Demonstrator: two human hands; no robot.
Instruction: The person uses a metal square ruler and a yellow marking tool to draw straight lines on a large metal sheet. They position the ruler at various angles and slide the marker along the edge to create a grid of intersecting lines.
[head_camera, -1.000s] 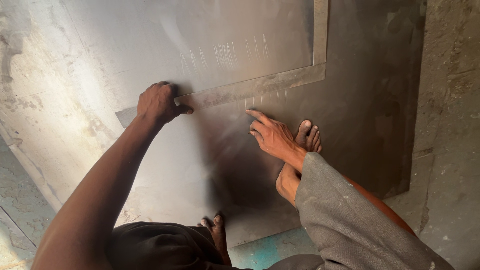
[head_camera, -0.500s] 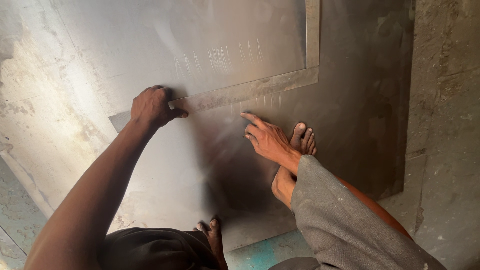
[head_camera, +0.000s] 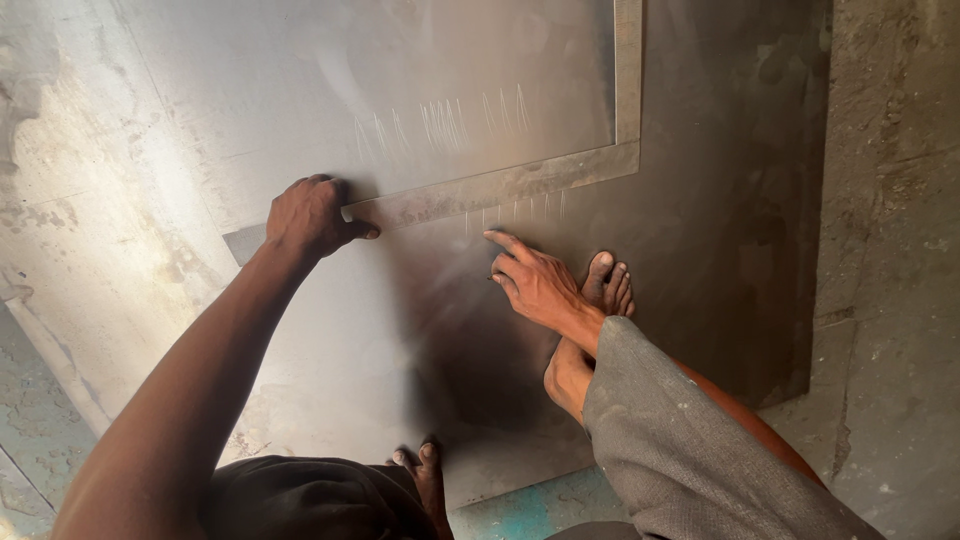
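A large grey metal sheet (head_camera: 330, 90) lies flat on the floor. On it rests an L-shaped steel square (head_camera: 520, 183), its long arm running left to right and its short arm going up at the right. My left hand (head_camera: 312, 215) presses down on the left end of the square. My right hand (head_camera: 535, 282) sits just below the square's edge, index finger stretched out and touching the sheet near several short scratch marks (head_camera: 515, 212). I cannot see a tool in it. More scratch marks (head_camera: 440, 122) show above the square.
My bare right foot (head_camera: 600, 300) stands on the sheet beside my right hand, and toes of my other foot (head_camera: 422, 470) show at the bottom. Rough concrete floor (head_camera: 890, 200) lies to the right of the sheet, with a teal patch (head_camera: 530, 505) at its near edge.
The view has shifted slightly. My right hand's index finger has moved up closer to the square's edge. My left hand stays pressed on the square.
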